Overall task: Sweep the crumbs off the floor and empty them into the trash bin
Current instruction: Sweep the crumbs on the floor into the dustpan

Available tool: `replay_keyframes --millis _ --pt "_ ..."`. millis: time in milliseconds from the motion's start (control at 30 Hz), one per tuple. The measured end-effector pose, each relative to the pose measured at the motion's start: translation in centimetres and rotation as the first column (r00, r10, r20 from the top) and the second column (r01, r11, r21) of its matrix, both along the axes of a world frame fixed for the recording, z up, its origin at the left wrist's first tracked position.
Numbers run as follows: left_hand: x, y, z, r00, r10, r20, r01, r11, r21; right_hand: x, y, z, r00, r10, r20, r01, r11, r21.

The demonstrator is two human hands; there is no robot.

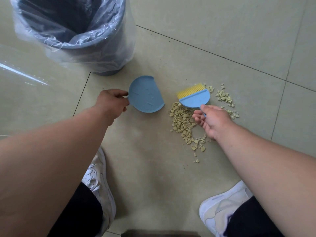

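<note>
Right grip (212, 119) pinching brush (195, 98), crumbs (182, 120) beneath

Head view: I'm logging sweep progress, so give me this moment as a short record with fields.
left hand: grips the blue dustpan by its edge
right hand: holds the blue brush by its handle
brush: yellow bristles at the crumbs
crumbs: on the floor, none visible in the dustpan
trash bin: plastic-lined, beyond the dustpan
progress: crumbs not yet collected
</note>
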State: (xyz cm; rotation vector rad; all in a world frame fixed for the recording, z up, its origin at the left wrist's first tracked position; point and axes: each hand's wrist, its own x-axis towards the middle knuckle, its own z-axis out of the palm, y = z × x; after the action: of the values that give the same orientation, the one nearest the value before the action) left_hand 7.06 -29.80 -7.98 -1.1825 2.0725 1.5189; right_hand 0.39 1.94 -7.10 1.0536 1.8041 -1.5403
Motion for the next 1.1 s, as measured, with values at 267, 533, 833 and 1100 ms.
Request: replay_keyframes --millis 267,533,833,1100 --pt "-3.2 1.2 0.1 0.993 0.116 0.003 -0.115 0.983 0.140 -4.3 -0.4 -0.4 0.996 -0.089 -0.015 0.088 0.996 -0.021" --pt "-2.9 1.5 -1.4 0.992 0.119 0.047 -0.126 0.972 0.199 -5.5 -0.9 -0.8 0.996 -0.084 0.014 0.082 0.991 0.104" --pt "-2.5 2.2 -1.5 0.998 0.025 0.057 -0.033 0.988 0.149 -1.3 -0.8 -0.6 0.994 -0.048 0.098 0.039 0.995 0.094" --pt "-1.6 3.6 -0.6 0.999 0.008 0.046 -0.015 0.987 0.160 1.4 -0.1 0.4 0.990 -0.063 0.127 0.058 0.997 0.047"
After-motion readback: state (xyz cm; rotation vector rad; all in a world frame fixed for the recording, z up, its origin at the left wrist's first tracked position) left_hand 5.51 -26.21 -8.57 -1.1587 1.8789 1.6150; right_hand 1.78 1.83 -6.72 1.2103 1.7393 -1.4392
